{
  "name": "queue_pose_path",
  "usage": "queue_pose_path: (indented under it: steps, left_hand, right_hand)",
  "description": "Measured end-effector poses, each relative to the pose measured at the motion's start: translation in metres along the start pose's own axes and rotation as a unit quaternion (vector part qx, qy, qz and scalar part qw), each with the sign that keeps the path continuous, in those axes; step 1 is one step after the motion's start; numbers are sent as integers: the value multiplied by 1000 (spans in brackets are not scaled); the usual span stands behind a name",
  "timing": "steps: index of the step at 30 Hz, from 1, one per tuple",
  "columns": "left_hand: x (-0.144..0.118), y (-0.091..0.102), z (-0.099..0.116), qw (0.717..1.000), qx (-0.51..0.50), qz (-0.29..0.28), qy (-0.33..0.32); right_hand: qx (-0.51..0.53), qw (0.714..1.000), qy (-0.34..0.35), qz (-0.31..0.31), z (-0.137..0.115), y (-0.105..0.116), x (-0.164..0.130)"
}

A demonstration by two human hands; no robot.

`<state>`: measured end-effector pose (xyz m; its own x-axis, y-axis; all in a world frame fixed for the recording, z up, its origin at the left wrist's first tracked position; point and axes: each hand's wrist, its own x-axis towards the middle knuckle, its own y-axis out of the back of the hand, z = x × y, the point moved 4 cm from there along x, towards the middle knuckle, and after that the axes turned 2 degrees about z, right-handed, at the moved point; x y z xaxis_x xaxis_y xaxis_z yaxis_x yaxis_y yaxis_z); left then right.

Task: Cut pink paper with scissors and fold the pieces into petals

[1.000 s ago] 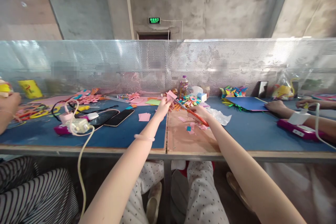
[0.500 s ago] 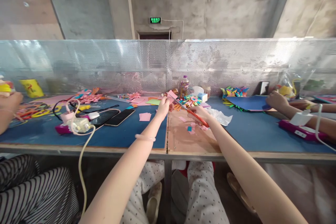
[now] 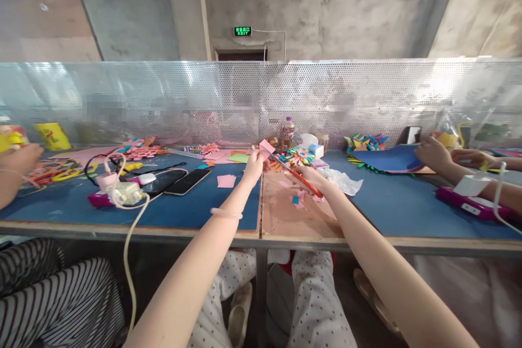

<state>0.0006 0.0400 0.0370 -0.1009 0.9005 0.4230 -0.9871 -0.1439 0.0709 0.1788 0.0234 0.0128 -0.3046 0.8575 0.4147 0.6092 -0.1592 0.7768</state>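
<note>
Cutting at shared table [image 3: 285,223]: left hand [image 3: 253,166] pinches pink paper [image 3: 267,147] above far table centre; right hand [image 3: 312,179], clenched on orange-handled scissors [image 3: 297,176], sits just right and nearer; blades run up-left, tips meeting paper's right edge. Pink scraps [image 3: 299,198] below.

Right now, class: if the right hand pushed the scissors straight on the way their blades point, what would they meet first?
The pink paper pinched in the left hand: the scissors in the right hand aim up-left at it. Depth is unclear, so the tips may already touch it.
</note>
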Motion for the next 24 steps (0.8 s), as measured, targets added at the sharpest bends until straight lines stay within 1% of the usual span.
queue_pose_path:
  steps: [3, 6, 9, 13, 17, 19, 24]
  left_hand:
    - [4, 0, -4, 1000, -7, -9, -2]
    - [7, -1, -8, 1000, -19, -15, -13]
    - [9, -3, -10, 999, -28, -25, -18]
    - [9, -5, -11, 998, -46, -38, -17]
    - [6, -5, -9, 998, -45, -31, -6]
    - [5, -5, -10, 999, -40, -33, -2]
    - [6, -8, -12, 995, -65, -71, -11]
  right_hand:
    - [13, 999, 15, -35, 1, -4, 1]
    - [54, 996, 19, -63, 2, -8, 2]
    - [74, 994, 28, -81, 1, -8, 1]
    - [54, 995, 36, -71, -3, -5, 0]
    - [33, 997, 42, -62, -8, -2, -1]
    - [20, 998, 35, -52, -8, 0, -1]
    - [7, 1000, 13, -26, -9, 3, -1]
